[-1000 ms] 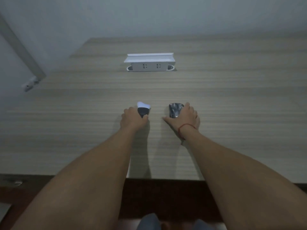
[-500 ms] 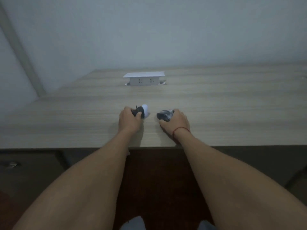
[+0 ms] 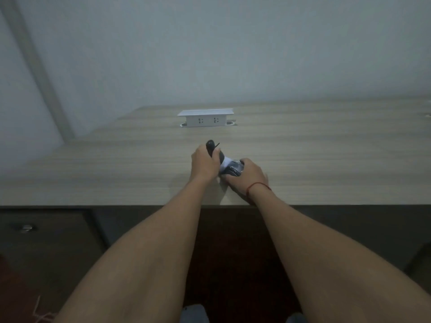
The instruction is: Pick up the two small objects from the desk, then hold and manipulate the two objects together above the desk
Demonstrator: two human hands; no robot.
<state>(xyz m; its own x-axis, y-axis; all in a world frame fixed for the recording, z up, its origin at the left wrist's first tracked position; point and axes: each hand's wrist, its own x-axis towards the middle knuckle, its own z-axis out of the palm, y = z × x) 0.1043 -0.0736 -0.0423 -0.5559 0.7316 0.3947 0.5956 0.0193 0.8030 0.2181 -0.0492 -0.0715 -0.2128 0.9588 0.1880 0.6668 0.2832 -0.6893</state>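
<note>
I see the two hands together now; a second ago they sat apart on the desk (image 3: 303, 159), each on its own item. Left hand (image 3: 204, 165) has come up and tipped its item: a dark handle with a white end (image 3: 215, 153), fingers curled round it, dark tip pointing up and away, white end down toward the right hand. A thin dark strap or tab sticks out near the top; too blurred to say which. Right hand (image 3: 250, 174) stays low on the desk, fingers wrapped over a small dark glossy piece (image 3: 235, 170), near the front edge.

White end and dark piece are now touching or all but touching; I can't tell if one is seated in the other, the left hand covers the joint. My read: the two parts are being brought together, mating not confirmed.

Camera has also pitched up since then: more wall, less desk. White socket box (image 3: 205, 118) sits at the back of the desk, well apart from the hands, untouched. Red cord (image 3: 257, 185) on the right wrist. Dark drawer front with a round knob (image 3: 25, 228) below the desk at left.
</note>
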